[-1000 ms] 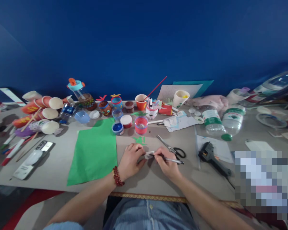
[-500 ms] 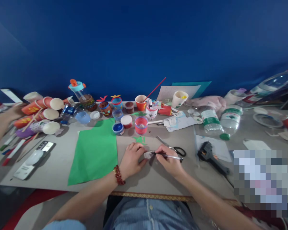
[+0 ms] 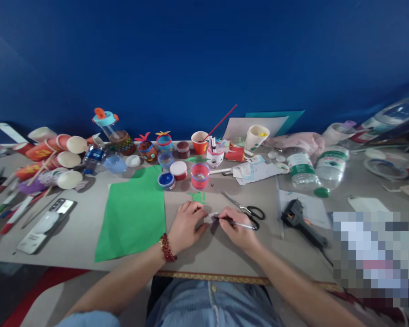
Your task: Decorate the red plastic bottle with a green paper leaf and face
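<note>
My right hand (image 3: 237,228) is closed around a pen (image 3: 242,225), its tip against a small scrap of pale paper (image 3: 209,218) on the table. My left hand (image 3: 189,225), with a beaded bracelet at the wrist, holds the left end of that scrap between thumb and fingers. Scissors (image 3: 247,211) with black handles lie just beyond my right hand. A little past the paper lie small green cut pieces (image 3: 199,197). Left of my left hand is a large green sheet (image 3: 132,218).
Paint pots (image 3: 166,180), decorated cups and a red cup (image 3: 200,143) with a brush line the back. Stacked paper cups (image 3: 68,161) and a phone (image 3: 46,227) lie left. To the right are a glue gun (image 3: 301,222) and plastic bottles (image 3: 303,168).
Another person's hand and forearm at the far left have gone from view. The camera view has shifted slightly. My hands stay at the paper scrap with the pen.
</note>
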The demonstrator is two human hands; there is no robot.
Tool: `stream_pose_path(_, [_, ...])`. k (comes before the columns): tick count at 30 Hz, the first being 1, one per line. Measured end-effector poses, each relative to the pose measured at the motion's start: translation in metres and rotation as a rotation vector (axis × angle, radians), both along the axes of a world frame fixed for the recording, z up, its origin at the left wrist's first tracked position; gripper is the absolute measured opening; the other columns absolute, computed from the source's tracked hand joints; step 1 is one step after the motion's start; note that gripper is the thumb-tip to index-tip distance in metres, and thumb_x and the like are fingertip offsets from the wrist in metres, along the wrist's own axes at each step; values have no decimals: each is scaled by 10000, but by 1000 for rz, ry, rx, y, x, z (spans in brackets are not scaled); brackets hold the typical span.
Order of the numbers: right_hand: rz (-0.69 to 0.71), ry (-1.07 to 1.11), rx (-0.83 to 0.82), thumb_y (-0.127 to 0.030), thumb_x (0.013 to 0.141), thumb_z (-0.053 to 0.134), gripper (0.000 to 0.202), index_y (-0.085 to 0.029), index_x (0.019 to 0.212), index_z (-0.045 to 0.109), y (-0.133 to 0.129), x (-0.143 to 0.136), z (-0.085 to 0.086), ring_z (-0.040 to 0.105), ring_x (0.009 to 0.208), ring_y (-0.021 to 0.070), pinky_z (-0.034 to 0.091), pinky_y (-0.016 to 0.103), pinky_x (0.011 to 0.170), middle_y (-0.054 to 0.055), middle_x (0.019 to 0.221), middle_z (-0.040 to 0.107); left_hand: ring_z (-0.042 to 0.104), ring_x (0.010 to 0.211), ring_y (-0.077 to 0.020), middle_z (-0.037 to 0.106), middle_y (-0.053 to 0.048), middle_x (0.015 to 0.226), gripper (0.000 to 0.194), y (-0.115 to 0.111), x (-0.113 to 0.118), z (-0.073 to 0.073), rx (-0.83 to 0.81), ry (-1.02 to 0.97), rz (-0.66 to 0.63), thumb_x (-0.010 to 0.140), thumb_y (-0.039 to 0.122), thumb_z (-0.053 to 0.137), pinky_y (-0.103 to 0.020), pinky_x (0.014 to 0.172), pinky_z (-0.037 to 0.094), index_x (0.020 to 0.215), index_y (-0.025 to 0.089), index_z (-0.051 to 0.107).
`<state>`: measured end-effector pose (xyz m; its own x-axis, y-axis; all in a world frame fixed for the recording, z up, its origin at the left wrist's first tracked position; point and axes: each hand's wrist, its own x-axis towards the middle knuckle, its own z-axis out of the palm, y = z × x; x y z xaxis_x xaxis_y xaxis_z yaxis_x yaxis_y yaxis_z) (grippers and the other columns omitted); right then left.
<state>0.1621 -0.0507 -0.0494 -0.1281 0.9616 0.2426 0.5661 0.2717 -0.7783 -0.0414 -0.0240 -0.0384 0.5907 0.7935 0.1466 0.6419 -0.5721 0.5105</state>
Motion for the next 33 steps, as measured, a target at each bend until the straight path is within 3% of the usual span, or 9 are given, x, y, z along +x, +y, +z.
stream_pose_path(33, [10,-29,6,-161,805,487,125,-209,715,559,0,0,-2,507,555,146,358,241,560,-21,583,523,497,1017,-254,575,-78,1107,160,-2,1,2,6,1,7,869,294,553,-409,863,417,992,219,625])
